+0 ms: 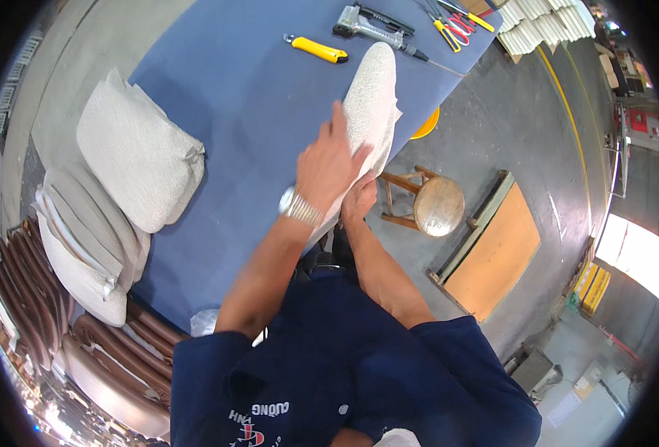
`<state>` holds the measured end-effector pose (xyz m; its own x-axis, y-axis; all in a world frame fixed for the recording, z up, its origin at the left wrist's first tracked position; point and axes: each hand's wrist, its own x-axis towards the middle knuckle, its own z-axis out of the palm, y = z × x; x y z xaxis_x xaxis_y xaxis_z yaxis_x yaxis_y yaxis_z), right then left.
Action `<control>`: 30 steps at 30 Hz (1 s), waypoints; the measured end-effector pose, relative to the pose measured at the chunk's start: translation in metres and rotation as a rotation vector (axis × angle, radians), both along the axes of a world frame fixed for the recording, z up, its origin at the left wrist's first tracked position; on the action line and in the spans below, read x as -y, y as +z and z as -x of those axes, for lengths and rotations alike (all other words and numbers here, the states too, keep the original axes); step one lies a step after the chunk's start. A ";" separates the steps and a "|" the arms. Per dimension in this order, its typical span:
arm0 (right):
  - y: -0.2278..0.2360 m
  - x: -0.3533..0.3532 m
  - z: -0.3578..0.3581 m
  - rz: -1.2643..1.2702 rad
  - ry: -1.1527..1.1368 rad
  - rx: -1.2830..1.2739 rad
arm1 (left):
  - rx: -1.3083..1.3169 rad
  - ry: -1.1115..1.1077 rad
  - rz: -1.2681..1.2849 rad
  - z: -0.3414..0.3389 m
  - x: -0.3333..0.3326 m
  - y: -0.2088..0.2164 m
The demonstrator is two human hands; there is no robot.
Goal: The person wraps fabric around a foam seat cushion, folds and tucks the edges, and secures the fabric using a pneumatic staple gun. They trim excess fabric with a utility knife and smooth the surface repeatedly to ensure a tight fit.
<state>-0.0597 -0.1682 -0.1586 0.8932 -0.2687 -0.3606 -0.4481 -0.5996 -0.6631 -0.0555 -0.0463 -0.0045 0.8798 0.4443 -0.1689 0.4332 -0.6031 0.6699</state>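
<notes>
A cream fabric-covered cushion [374,97] stands tilted on edge at the right side of the blue-topped table [247,127], its narrow side towards me. My left hand [326,162], with a metal watch on the wrist, lies against the cushion's left face with fingers stretched out, slightly blurred. Low on the near right edge of the cushion, my right hand [359,198] grips it; part of its fingers is hidden behind the fabric. A loose flap of cloth sticks out on the cushion's right side.
A yellow utility knife [318,49], a staple gun [370,26] with its air hose, and scissors [460,30] lie at the table's far end. Cream cushions [139,153] are piled at the left, above brown padded pieces [113,365]. A wooden stool [439,206] stands right.
</notes>
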 end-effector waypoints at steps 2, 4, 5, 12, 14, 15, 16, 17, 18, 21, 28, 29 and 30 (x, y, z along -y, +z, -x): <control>0.005 -0.005 0.001 -0.022 -0.011 0.009 | -0.035 -0.016 -0.043 -0.045 -0.010 0.007; 0.005 -0.007 0.000 -0.056 -0.029 0.040 | -0.108 -0.025 -0.085 -0.076 -0.016 0.019; 0.006 -0.005 0.002 -0.062 -0.040 0.029 | -0.140 -0.015 -0.090 -0.076 -0.011 0.023; 0.015 0.051 0.010 -0.897 -0.107 -0.216 | 0.056 -0.190 -0.010 -0.019 -0.047 0.043; 0.023 0.076 -0.017 -1.124 -0.202 -0.304 | 0.113 -0.255 -0.077 0.003 -0.039 0.055; 0.027 0.086 -0.038 -1.042 -0.175 -0.312 | 0.125 -0.290 -0.135 0.013 -0.030 0.060; 0.030 0.095 -0.058 -0.957 -0.146 -0.326 | 0.006 -0.306 -0.164 0.020 -0.018 0.067; 0.030 0.095 -0.075 -0.887 -0.127 -0.206 | -0.116 -0.325 -0.191 0.026 -0.005 0.073; 0.032 0.096 -0.092 -0.807 -0.096 -0.091 | -0.237 -0.334 -0.211 0.029 0.007 0.074; 0.050 0.094 -0.138 -0.738 0.006 0.135 | -0.360 -0.399 -0.346 0.032 0.043 0.056; 0.078 0.060 -0.193 -0.873 0.758 0.020 | -0.154 -0.204 -0.298 -0.004 0.066 0.039; 0.075 0.054 -0.193 -0.882 0.828 -0.068 | -0.179 -0.175 -0.285 -0.015 0.065 0.039; 0.073 0.046 -0.189 -0.890 0.898 -0.155 | -0.206 -0.148 -0.272 -0.025 0.063 0.038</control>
